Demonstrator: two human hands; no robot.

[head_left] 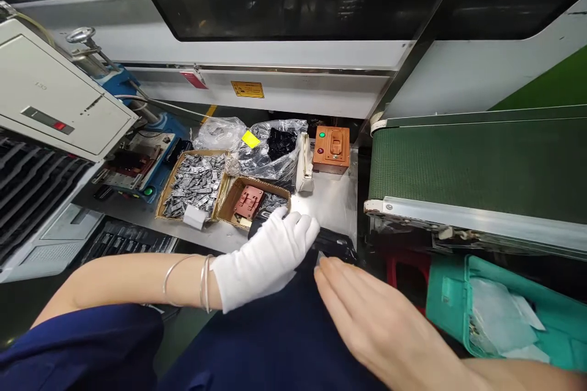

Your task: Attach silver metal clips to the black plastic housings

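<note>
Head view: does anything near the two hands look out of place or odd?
Only the left hand wears a white glove; the right hand is bare. The small cardboard box lies askew beside the larger box of grey metal parts, with a red block inside. Nothing looks spilled or damaged.

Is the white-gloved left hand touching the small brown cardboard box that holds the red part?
Cannot tell. In the head view the gloved left hand reaches the cardboard box at its near corner, but its fingertips overlap the rim, hiding any contact or gap.
</note>
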